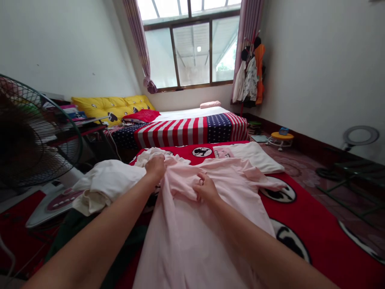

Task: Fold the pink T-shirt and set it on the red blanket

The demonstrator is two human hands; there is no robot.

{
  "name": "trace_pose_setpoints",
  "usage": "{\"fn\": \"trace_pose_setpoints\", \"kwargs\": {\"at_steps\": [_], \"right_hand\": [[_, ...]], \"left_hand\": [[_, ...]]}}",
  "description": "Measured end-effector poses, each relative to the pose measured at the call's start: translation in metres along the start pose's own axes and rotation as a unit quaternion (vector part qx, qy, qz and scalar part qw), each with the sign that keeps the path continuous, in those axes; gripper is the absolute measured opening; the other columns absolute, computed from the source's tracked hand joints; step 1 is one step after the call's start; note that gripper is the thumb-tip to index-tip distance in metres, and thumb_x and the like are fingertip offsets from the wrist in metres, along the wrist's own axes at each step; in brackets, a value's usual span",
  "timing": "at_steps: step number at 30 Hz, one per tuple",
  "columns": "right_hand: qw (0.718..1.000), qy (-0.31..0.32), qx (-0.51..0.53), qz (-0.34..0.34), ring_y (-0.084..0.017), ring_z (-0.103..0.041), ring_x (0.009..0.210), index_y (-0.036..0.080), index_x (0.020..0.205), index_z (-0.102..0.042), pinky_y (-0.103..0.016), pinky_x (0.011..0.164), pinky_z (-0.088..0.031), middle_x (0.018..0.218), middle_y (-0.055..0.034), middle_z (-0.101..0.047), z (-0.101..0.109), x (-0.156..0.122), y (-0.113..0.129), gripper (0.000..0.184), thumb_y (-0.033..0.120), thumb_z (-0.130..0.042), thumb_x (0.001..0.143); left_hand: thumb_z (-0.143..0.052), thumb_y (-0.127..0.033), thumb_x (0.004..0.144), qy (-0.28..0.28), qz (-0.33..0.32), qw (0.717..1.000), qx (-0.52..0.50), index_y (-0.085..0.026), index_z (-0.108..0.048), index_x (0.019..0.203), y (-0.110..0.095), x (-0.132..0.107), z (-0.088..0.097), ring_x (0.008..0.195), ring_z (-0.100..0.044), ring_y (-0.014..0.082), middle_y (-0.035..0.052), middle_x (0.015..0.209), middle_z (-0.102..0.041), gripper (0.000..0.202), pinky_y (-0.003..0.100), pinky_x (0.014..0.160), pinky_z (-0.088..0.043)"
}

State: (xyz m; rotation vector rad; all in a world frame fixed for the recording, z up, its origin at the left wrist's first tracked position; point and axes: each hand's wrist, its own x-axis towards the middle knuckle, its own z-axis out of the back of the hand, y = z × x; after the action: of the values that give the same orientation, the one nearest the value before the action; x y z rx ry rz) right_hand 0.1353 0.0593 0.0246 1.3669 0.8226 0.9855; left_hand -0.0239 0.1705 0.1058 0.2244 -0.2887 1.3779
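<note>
a pale pink shirt (192, 237) lay spread on a red blanket (319, 212), plain, full of wrinkles, one short sleeve (269, 183) stuck out, the left hand (155, 167) gripped its top edge, the right hand (207, 189) pinched a puffy fold

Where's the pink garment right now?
In the head view, the pink garment lies lower centre on the red cloth, right of the white bundle, with left hand and right hand at its upper part.
</note>
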Motion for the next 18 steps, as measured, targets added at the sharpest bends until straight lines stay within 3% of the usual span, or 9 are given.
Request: {"fn": "trace_pose_setpoints", "kwargs": {"at_steps": [4, 6, 8, 11, 14, 18], "right_hand": [[0.999, -0.019, -0.034, 0.015, -0.018, -0.062, 0.078, 0.013, 0.112, -0.061, -0.025, 0.066, -0.051, 0.084, -0.0038, -0.064, 0.003, 0.005, -0.017, 0.056, 0.018, -0.06, 0.056], [0.999, -0.016, -0.042, 0.017, -0.017, -0.061, 0.073, 0.014, 0.111, -0.061, -0.024, 0.064, -0.051, 0.081, -0.0024, -0.062, 0.004, 0.006, -0.02, 0.054, 0.02, -0.061, 0.057], [0.999, -0.01, -0.046, 0.014, -0.015, -0.06, 0.069, 0.015, 0.112, -0.06, -0.024, 0.061, -0.05, 0.078, -0.0009, -0.061, 0.005, 0.005, -0.021, 0.053, 0.022, -0.061, 0.059], [0.999, -0.001, -0.047, 0.005, -0.013, -0.056, 0.063, 0.016, 0.113, -0.058, -0.023, 0.056, -0.048, 0.076, 0.0006, -0.059, 0.004, 0.003, -0.02, 0.053, 0.024, -0.061, 0.06], [0.999, 0.006, -0.048, -0.001, -0.013, -0.055, 0.061, 0.015, 0.113, -0.057, -0.022, 0.054, -0.047, 0.076, 0.0009, -0.058, 0.004, 0.003, -0.02, 0.054, 0.023, -0.062, 0.06], [0.998, 0.007, -0.056, 0.002, -0.014, -0.056, 0.066, 0.015, 0.113, -0.057, -0.023, 0.059, -0.048, 0.079, -0.0001, -0.059, 0.004, 0.004, -0.021, 0.056, 0.021, -0.063, 0.058]], "left_hand": [[-0.059, -0.034, 0.083, 0.012, -0.069, 0.998, 0.003, -0.02, -0.06, 0.111, -0.021, -0.04, 0.003, 0.102, -0.06, 0.0272, 0.0124, 0.117, -0.058, 0.032, 0.03, 0.074, -0.047], [-0.056, -0.04, 0.085, 0.044, -0.125, 0.991, 0.0, -0.022, -0.064, 0.1, -0.03, -0.072, 0.01, 0.097, -0.061, 0.0255, 0.0095, 0.109, -0.062, 0.025, 0.03, 0.072, -0.045], [-0.055, -0.045, 0.085, 0.11, -0.187, 0.976, -0.01, -0.022, -0.066, 0.083, -0.03, -0.11, 0.02, 0.085, -0.063, 0.024, 0.0073, 0.092, -0.066, 0.025, 0.03, 0.067, -0.043], [-0.062, -0.05, 0.078, 0.227, -0.236, 0.944, -0.05, -0.024, -0.063, 0.068, -0.013, -0.171, 0.038, 0.072, -0.062, 0.0221, 0.0039, 0.076, -0.066, 0.027, 0.03, 0.061, -0.038], [-0.066, -0.053, 0.074, 0.323, -0.232, 0.909, -0.127, -0.028, -0.063, 0.07, 0.015, -0.229, 0.056, 0.07, -0.06, 0.0185, 0.0, 0.077, -0.066, 0.025, 0.029, 0.059, -0.036], [-0.075, -0.055, 0.064, 0.376, -0.213, 0.88, -0.195, -0.033, -0.064, 0.087, 0.038, -0.285, 0.07, 0.074, -0.06, 0.0172, -0.0013, 0.089, -0.065, 0.034, 0.026, 0.06, -0.038]]}}
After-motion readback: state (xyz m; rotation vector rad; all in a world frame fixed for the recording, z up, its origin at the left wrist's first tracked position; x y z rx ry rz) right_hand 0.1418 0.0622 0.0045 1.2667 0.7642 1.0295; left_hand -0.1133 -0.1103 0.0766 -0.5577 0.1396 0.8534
